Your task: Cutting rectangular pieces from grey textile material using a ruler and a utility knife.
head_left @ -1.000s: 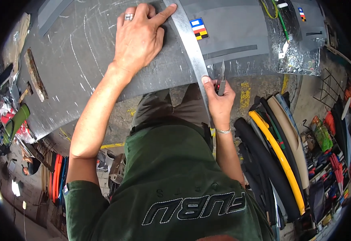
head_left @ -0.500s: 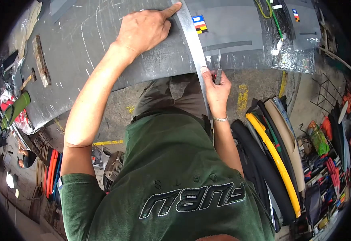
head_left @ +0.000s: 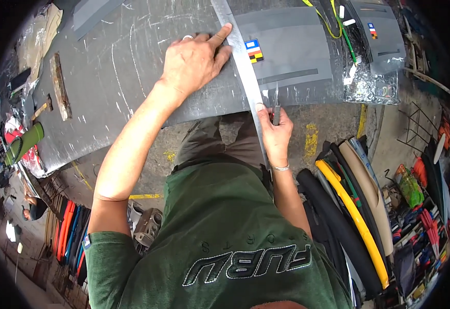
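A long metal straightedge (head_left: 243, 67) lies across the dark worktable, its lower end passing over the near edge toward my body. My left hand (head_left: 194, 64) rests on the tabletop with fingers stretched out, the index fingertip pressing the straightedge. At the table's near edge my right hand (head_left: 276, 135) holds a utility knife (head_left: 276, 113), blade pointing away from me, with the thumb against the straightedge. Just right of the straightedge lies a grey sheet (head_left: 297, 46) with a small colourful patch (head_left: 254, 51) and a darker strip (head_left: 289, 78).
A wooden stick (head_left: 60, 85), a hammer (head_left: 43, 107) and a green roll (head_left: 29, 141) are at the left. Clear plastic (head_left: 372, 87), a green pencil (head_left: 348, 46) and a second grey piece (head_left: 379, 33) lie right. Fabric rolls, one yellow (head_left: 354, 221), stand at lower right.
The table and both hands sit slightly lower in the picture. My left hand's fingers have spread out from a more curled pose, the index still on the straightedge. The right hand keeps the knife.
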A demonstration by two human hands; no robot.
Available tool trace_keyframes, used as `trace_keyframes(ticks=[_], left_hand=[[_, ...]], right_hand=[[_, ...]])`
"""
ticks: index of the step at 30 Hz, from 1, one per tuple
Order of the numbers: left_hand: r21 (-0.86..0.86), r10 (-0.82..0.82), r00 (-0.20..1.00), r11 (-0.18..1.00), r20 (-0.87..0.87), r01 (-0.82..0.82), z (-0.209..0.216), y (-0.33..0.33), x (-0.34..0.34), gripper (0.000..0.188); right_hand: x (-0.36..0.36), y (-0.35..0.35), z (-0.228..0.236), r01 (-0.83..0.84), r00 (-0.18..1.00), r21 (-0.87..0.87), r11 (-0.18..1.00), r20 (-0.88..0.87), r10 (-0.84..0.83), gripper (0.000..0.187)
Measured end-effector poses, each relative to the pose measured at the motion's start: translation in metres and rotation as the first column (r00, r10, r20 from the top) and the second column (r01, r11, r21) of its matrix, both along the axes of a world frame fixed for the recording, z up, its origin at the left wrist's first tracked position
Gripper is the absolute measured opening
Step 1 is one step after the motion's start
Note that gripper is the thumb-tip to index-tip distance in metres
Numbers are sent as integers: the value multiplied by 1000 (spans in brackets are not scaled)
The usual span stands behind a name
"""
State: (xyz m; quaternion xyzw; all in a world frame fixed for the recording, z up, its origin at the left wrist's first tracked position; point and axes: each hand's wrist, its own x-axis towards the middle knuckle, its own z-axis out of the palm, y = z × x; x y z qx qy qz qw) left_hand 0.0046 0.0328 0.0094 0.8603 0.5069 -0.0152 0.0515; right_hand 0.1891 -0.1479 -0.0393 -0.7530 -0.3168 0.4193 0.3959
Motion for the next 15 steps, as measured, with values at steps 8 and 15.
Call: trace_keyframes(ticks=[8, 15], left_hand=[[236, -83, 974, 971, 212, 32, -29, -2, -3, 67], [139, -55, 990, 990, 127, 38, -18, -2, 4, 70]], right_hand=[[-2, 1, 1, -21, 1000, -23, 1000, 0, 21, 26], [2, -1, -5, -10, 1000, -17, 1000, 17, 10, 29]])
